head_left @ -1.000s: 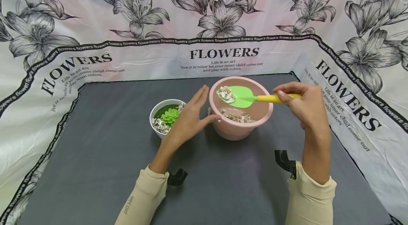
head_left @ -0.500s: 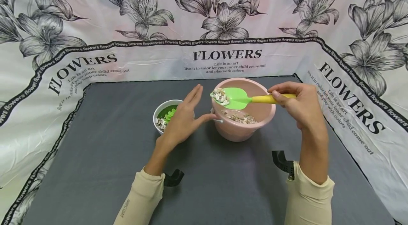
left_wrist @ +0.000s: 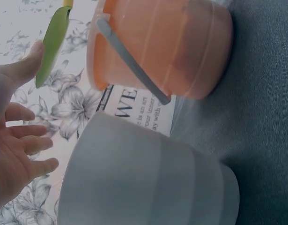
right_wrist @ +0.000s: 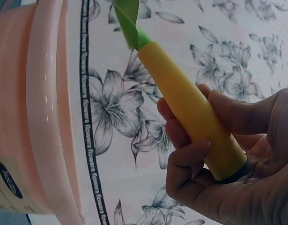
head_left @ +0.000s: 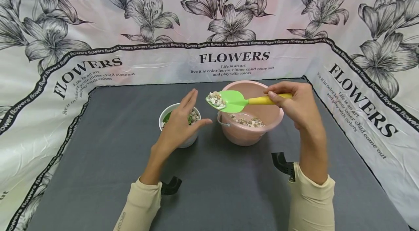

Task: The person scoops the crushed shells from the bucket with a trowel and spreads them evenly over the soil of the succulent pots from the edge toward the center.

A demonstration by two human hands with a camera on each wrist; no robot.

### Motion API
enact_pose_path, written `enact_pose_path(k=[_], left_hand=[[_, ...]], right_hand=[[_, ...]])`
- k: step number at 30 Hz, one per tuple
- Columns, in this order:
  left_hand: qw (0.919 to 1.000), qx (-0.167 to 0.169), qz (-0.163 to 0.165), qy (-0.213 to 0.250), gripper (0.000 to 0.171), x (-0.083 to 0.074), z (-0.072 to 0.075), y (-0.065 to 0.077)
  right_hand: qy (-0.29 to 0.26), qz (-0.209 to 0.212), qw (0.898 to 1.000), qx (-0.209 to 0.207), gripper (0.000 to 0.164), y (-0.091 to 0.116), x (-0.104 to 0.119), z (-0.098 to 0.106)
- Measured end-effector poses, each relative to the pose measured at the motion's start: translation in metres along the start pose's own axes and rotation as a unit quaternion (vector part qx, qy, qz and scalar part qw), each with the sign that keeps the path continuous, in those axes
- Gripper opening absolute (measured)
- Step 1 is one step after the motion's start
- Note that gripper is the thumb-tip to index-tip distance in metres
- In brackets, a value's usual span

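My right hand (head_left: 296,105) grips the yellow handle (right_wrist: 190,112) of a small garden trowel with a green blade (head_left: 234,101). White and tan pebbles (head_left: 216,100) lie on the blade's tip, which extends past the left rim of a pink bucket (head_left: 245,138). More pebbles (head_left: 250,122) cover part of the bucket's bottom. Over the white pot (left_wrist: 134,178) hovers my left hand (head_left: 178,125), fingers extended and thumb spread, holding nothing. That hand hides most of the pot's inside; some green and a few pebbles (head_left: 194,116) show around it.
Pot and bucket stand side by side on a dark grey cloth (head_left: 222,187). The bucket's grey handle (left_wrist: 134,61) hangs down on the side facing the pot. Behind rises a white flower-printed sheet (head_left: 157,60).
The loaded trowel has moved left, from above the bucket to beyond its left rim. My left hand has drawn left from the bucket's rim, and its thumb is now clear of it.
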State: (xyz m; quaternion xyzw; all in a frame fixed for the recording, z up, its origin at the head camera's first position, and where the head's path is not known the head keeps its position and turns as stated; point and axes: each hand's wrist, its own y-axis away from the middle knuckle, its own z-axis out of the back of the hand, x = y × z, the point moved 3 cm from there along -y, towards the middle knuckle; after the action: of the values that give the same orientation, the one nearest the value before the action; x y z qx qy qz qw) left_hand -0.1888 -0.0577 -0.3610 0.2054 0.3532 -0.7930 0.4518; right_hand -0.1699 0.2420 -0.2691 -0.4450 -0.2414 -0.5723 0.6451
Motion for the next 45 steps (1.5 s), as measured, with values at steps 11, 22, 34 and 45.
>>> enact_pose_path(k=[11, 22, 34, 45], left_hand=[[0.9995, -0.018, 0.015, -0.021, 0.096, 0.015, 0.016, 0.007], [0.9987, -0.017, 0.041, -0.026, 0.1, 0.038, 0.033, 0.016], [0.9968, 0.028, 0.074, -0.011, 0.11, 0.071, 0.043, 0.031], [0.9894, 0.05, 0.105, 0.087, 0.135, 0.101, 0.043, 0.038]], right_hand=[[-0.027, 0.003, 0.999, 0.019, 0.013, -0.01, 0.012, -0.029], [-0.032, -0.009, 0.999, 0.035, 0.015, -0.019, 0.018, -0.049], [-0.017, -0.024, 0.997, 0.067, 0.015, -0.024, 0.024, -0.071], [-0.007, -0.028, 0.992, 0.12, 0.015, -0.031, 0.029, -0.106]])
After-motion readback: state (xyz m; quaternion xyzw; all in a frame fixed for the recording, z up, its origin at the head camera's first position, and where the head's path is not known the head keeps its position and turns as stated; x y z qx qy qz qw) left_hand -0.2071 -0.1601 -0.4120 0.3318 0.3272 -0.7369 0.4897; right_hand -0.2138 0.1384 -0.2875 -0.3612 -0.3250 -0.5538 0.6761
